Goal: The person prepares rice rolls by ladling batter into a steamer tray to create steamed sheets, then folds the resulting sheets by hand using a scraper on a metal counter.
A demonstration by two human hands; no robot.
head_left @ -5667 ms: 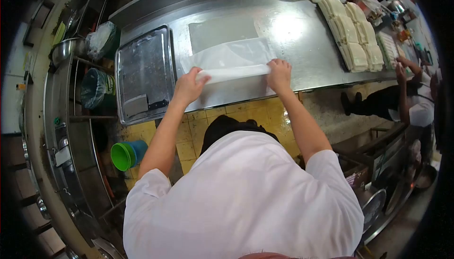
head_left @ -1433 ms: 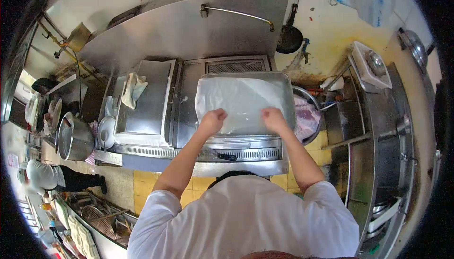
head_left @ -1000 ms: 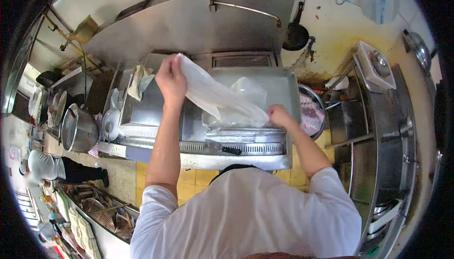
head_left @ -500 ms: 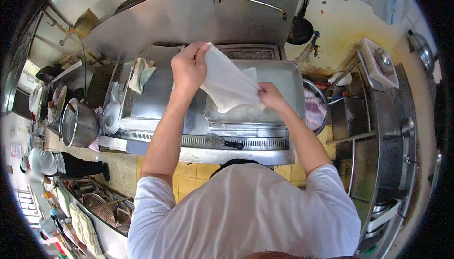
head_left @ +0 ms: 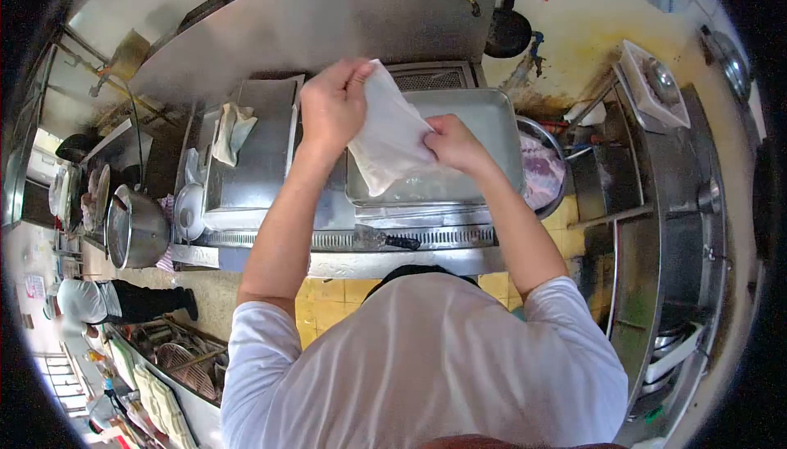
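A thin white cloth (head_left: pixel 392 133) hangs between my hands above a large metal tray (head_left: pixel 484 179). My left hand (head_left: pixel 334 109) is closed on its top corner, the knuckles toward me. At the cloth's right edge, my right hand (head_left: pixel 459 144) pinches the fabric. The tray's surface looks wet and shiny; the cloth covers part of its left side. A cleaver with a black handle (head_left: pixel 402 242) lies on the slotted counter edge below the tray.
A crumpled cloth (head_left: pixel 234 133) lies on a metal cover at left. Raw meat (head_left: pixel 541 172) fills a round pan right of the tray. A large pot (head_left: pixel 139 232) stands farther left. Another person (head_left: pixel 98 301) is at lower left. A frying pan (head_left: pixel 508 33) hangs on the wall.
My right hand has moved left and up, closer to my left hand. The cloth hangs less spread out. The whole view has shifted slightly.
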